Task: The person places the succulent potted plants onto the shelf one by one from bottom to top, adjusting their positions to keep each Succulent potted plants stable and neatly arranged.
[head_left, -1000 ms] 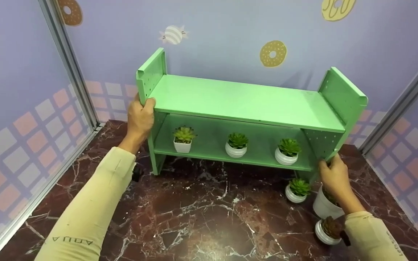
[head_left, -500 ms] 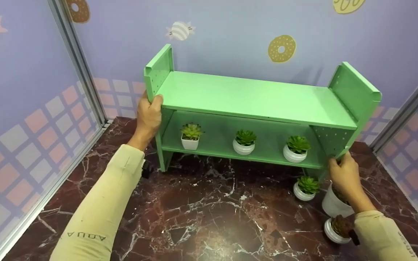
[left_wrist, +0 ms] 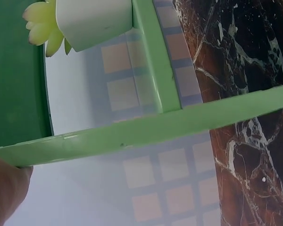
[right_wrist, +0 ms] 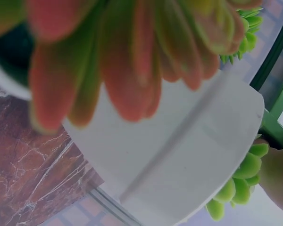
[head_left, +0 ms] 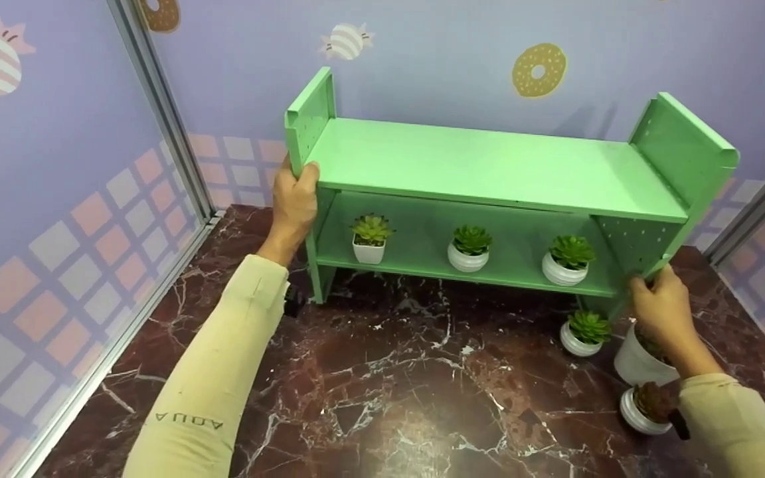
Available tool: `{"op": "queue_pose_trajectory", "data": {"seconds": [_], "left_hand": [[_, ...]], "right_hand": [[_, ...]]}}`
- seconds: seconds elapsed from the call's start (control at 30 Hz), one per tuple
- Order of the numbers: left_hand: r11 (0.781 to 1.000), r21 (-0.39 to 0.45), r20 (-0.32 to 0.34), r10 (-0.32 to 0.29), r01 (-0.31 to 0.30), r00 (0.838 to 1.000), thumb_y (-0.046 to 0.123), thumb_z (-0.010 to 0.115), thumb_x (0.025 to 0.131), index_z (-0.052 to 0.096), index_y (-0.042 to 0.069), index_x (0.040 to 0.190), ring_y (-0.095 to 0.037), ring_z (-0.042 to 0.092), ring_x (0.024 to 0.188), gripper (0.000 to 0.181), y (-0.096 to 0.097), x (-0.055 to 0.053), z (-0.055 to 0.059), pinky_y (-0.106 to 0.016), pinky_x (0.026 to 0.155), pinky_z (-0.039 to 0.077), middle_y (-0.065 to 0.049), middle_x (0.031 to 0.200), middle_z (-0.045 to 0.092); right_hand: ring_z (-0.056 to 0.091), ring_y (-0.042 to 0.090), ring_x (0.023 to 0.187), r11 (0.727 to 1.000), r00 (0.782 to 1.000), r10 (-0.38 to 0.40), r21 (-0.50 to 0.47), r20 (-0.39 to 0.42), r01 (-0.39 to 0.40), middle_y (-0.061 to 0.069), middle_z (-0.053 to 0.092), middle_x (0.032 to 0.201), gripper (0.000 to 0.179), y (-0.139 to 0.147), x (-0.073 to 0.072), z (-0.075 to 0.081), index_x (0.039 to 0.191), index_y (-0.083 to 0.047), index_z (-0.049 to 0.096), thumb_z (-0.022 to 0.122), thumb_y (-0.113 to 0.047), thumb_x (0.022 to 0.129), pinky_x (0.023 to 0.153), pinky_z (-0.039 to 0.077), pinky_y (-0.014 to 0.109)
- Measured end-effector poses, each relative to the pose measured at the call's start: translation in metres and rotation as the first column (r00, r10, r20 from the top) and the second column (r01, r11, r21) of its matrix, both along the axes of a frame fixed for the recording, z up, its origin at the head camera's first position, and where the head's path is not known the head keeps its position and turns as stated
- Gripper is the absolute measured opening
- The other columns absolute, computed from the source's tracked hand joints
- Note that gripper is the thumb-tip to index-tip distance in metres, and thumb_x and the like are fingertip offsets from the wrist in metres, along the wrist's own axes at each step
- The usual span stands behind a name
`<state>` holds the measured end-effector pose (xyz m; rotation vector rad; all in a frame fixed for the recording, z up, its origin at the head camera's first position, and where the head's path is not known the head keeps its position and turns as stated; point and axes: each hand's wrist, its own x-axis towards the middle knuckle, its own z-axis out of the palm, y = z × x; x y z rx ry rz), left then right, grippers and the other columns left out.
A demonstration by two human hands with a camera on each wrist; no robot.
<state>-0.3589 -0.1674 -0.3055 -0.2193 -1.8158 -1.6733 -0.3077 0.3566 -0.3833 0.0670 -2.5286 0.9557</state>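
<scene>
A light green two-tier shelf stands on the dark marble-patterned tabletop. My left hand grips its left side panel near the upper board, thumb on the front. Lower down on the right side panel, my right hand holds the front edge. On the lower board sit a succulent in a square white pot and two green succulents in round white pots, one central, one right. The left wrist view shows the thumb against the green side panel.
Beside the shelf's right foot stand a small green succulent, a larger white pot under my right wrist, and a reddish-brown succulent close to the sleeve. Patterned walls rise behind and at both sides.
The head view has shifted, so the whole scene sits farther right and higher in it. Both hands keep their hold on the shelf, and the potted succulents keep their places.
</scene>
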Motion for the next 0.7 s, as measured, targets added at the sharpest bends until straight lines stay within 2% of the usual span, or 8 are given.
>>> {"op": "queue_pose_trajectory", "data": {"seconds": [0.17, 0.4, 0.47, 0.63, 0.7], "left_hand": [[1.000, -0.010, -0.005, -0.015, 0.015, 1.000, 0.014, 0.048, 0.092, 0.057, -0.005, 0.128, -0.020, 0.046, 0.079, 0.042, 0.009, -0.004, -0.002, -0.031, 0.075, 0.039, -0.013, 0.092, 0.057], [0.999, -0.017, -0.013, -0.037, 0.037, 0.999, 0.014, 0.048, 0.092, 0.056, -0.005, 0.129, -0.018, 0.049, 0.088, 0.042, 0.018, -0.009, -0.003, -0.030, 0.084, 0.042, -0.014, 0.106, 0.062], [0.999, -0.019, -0.006, -0.034, 0.034, 0.999, 0.013, 0.047, 0.092, 0.056, -0.006, 0.127, -0.019, 0.050, 0.088, 0.041, 0.020, -0.005, 0.000, -0.031, 0.084, 0.042, -0.016, 0.106, 0.062], [0.999, -0.004, 0.016, -0.042, 0.042, 0.999, 0.013, 0.047, 0.092, 0.055, -0.005, 0.130, -0.020, 0.051, 0.091, 0.043, 0.018, -0.005, -0.002, -0.032, 0.087, 0.041, -0.017, 0.110, 0.062], [0.999, -0.002, 0.020, -0.038, 0.038, 0.999, 0.015, 0.047, 0.092, 0.055, -0.002, 0.132, -0.019, 0.051, 0.091, 0.044, 0.017, -0.010, -0.006, -0.031, 0.087, 0.041, -0.015, 0.112, 0.062]], "right_hand": [[0.053, 0.025, 0.067, 1.000, 1.000, 0.015, 0.004, 0.028, -0.015, 0.025, 0.056, 0.088, 0.035, 0.009, 0.003, -0.003, 0.120, 0.013, 0.046, 0.040, -0.015, 0.100, 0.054, 0.040, 0.028], [0.056, 0.029, 0.080, 1.000, 0.997, 0.019, -0.014, 0.071, -0.018, 0.030, 0.057, 0.104, 0.040, 0.017, 0.006, -0.007, 0.125, 0.012, 0.045, 0.042, -0.021, 0.102, 0.058, 0.043, 0.024], [0.056, 0.029, 0.083, 0.999, 0.994, 0.041, -0.035, 0.098, -0.037, 0.030, 0.056, 0.107, 0.043, 0.017, 0.007, -0.006, 0.128, 0.011, 0.045, 0.041, -0.024, 0.103, 0.059, 0.044, 0.024], [0.060, 0.022, 0.079, 0.993, 0.990, 0.093, -0.084, 0.101, -0.085, 0.026, 0.060, 0.104, 0.045, 0.019, 0.008, -0.010, 0.129, 0.007, 0.050, 0.048, -0.029, 0.103, 0.061, 0.048, 0.025], [0.061, 0.015, 0.077, 0.993, 0.991, 0.100, -0.070, 0.084, -0.094, 0.025, 0.063, 0.104, 0.045, 0.022, 0.010, -0.012, 0.129, 0.006, 0.052, 0.052, -0.030, 0.102, 0.062, 0.048, 0.023]]}}
